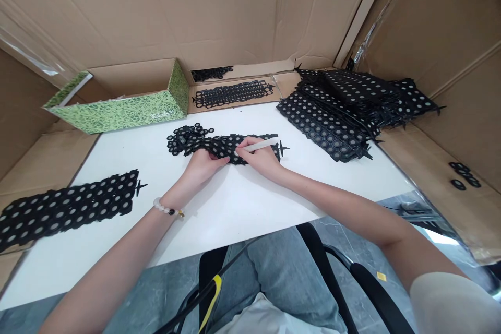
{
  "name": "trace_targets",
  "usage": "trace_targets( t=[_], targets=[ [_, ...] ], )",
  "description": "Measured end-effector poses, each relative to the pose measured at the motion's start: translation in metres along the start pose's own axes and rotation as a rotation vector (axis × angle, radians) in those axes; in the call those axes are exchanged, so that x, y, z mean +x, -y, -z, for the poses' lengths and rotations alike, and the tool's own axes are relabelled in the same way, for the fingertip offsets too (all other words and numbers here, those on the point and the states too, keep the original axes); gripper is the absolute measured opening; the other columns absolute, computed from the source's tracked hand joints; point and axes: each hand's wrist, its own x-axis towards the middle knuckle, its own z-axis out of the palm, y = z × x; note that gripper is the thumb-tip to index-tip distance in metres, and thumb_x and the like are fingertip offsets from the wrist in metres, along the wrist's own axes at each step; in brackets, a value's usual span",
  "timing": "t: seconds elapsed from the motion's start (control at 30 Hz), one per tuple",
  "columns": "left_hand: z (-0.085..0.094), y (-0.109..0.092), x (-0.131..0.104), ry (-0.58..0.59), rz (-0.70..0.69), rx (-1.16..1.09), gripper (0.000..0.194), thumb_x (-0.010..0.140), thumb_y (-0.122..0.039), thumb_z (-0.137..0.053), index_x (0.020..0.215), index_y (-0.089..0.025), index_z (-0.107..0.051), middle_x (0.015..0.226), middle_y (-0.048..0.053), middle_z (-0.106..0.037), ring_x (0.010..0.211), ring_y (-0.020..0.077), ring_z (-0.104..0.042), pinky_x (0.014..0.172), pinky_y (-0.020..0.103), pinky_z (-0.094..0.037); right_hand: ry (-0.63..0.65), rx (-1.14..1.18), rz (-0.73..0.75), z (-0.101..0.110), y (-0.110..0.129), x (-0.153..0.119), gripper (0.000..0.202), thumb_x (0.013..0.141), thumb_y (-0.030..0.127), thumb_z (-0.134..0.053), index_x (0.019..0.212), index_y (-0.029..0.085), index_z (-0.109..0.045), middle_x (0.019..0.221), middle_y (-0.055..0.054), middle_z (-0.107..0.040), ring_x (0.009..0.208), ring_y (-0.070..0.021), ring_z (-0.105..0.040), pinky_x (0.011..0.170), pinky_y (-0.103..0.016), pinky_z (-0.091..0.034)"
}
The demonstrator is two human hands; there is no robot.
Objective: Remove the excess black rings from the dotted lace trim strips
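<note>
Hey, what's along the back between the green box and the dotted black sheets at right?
The head view shows a black openwork sheet on cardboard, with small black pieces behind it.

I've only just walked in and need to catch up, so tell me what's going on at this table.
On a white table, the left grip is on the near edge of a dotted, flat black sheet. The right grip holds a slim white pen-shaped tool over it. Small black rings cluster at the sheet's left end. Similar black sheets lie piled at the far right, and another dotted black sheet lies to the left.
</note>
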Motion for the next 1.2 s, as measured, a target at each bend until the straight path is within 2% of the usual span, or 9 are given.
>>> trace_targets(
  t=[0.23,0.33,0.43,0.53,0.6,0.7,0.93,1.2],
  targets=[
    [-0.004,-0.007,-0.007,0.044,-0.042,0.391,0.031,0.071,-0.049,-0.063,0.072,-0.019,-0.069,0.072,0.008,-0.070,0.071,0.0300,-0.064,0.066,0.039,-0.046,0.009,0.021,0.023,0.000,0.000,-0.001,0.010,0.079,0.026,-0.062,0.070,0.021,-0.062,0.070,0.003,-0.063,0.070,-0.0145,-0.055,0.065,-0.026,-0.037],
    [-0.006,-0.007,-0.009,0.032,-0.056,0.417,0.030,0.073,-0.047,-0.061,0.072,-0.019,-0.068,0.073,0.009,-0.070,0.071,0.0301,-0.064,0.065,0.038,-0.046,0.001,0.010,0.012,0.000,0.000,-0.001,0.009,0.079,0.025,-0.061,0.071,0.021,-0.062,0.071,0.003,-0.064,0.071,-0.0146,-0.056,0.065,-0.026,-0.038],
    [-0.006,-0.004,-0.007,0.005,-0.057,0.333,0.027,0.071,-0.045,-0.064,0.074,-0.018,-0.069,0.075,0.008,-0.071,0.074,0.0298,-0.065,0.067,0.038,-0.049,0.008,-0.008,0.011,0.000,-0.001,0.001,0.010,0.079,0.026,-0.061,0.072,0.021,-0.063,0.072,0.003,-0.065,0.071,-0.0147,-0.057,0.065,-0.026,-0.039],
    [-0.005,-0.001,-0.005,0.047,-0.049,0.105,0.033,0.067,-0.044,-0.069,0.086,-0.016,-0.072,0.088,0.009,-0.075,0.086,0.0310,-0.068,0.078,0.040,-0.052,0.022,0.010,0.011,0.000,-0.003,0.002,0.011,0.080,0.029,-0.062,0.073,0.021,-0.065,0.072,0.003,-0.066,0.069,-0.0145,-0.058,0.066,-0.027,-0.040],
    [-0.005,-0.002,-0.006,0.089,-0.004,-0.069,0.041,0.064,-0.044,-0.073,0.094,-0.016,-0.073,0.102,0.011,-0.077,0.096,0.0320,-0.069,0.087,0.042,-0.052,0.015,0.040,-0.004,0.000,-0.003,0.002,0.013,0.080,0.032,-0.063,0.075,0.021,-0.065,0.071,0.003,-0.066,0.067,-0.0143,-0.057,0.065,-0.027,-0.040],
    [-0.003,-0.007,-0.008,0.099,0.081,-0.213,0.044,0.059,-0.042,-0.080,0.095,-0.017,-0.074,0.111,0.012,-0.077,0.106,0.0332,-0.068,0.095,0.044,-0.051,-0.003,0.098,-0.034,0.000,-0.003,0.003,0.013,0.079,0.033,-0.064,0.075,0.021,-0.065,0.070,0.002,-0.066,0.066,-0.0142,-0.057,0.064,-0.026,-0.041],
    [-0.004,-0.009,-0.008,0.088,0.125,-0.330,0.046,0.053,-0.040,-0.087,0.092,-0.018,-0.076,0.111,0.012,-0.077,0.110,0.0336,-0.067,0.101,0.046,-0.050,-0.008,0.164,-0.068,-0.001,-0.003,0.004,0.012,0.078,0.032,-0.065,0.074,0.020,-0.064,0.072,0.001,-0.069,0.067,-0.0143,-0.059,0.065,-0.026,-0.042],
    [-0.009,-0.006,-0.012,0.060,0.095,-0.354,0.041,0.055,-0.036,-0.084,0.090,-0.016,-0.075,0.107,0.011,-0.077,0.106,0.0321,-0.068,0.096,0.045,-0.052,-0.004,-0.101,0.009,-0.005,0.000,-0.002,0.012,0.083,0.030,-0.061,0.074,0.022,-0.063,0.077,0.003,-0.069,0.075,-0.0156,-0.060,0.065,-0.027,-0.039]
  ],
)
